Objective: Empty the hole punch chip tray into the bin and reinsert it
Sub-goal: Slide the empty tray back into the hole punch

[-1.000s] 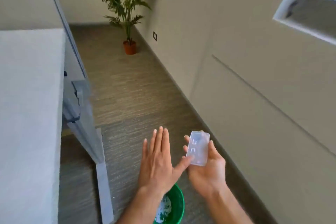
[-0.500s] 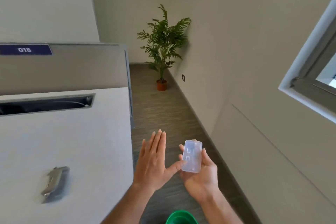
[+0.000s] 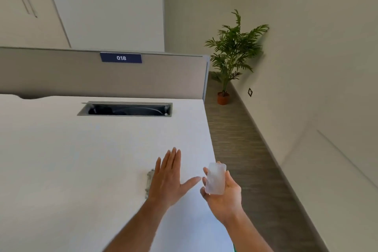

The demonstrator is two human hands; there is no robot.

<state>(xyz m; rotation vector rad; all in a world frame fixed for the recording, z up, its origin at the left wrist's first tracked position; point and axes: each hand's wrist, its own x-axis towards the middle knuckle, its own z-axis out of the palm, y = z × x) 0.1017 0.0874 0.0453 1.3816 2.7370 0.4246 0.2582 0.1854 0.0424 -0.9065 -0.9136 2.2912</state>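
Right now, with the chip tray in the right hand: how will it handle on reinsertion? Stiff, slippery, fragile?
The chip tray looks like thin, translucent moulded plastic, so probably light and fairly stiff, though it may flex if squeezed. Its smooth surface could be slippery; the right hand grips it only along the edges. The left hand is open and free to steady the hole punch.

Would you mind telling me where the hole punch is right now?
In the head view the hole punch lies on the white desk near its right edge, mostly hidden behind the open left hand.
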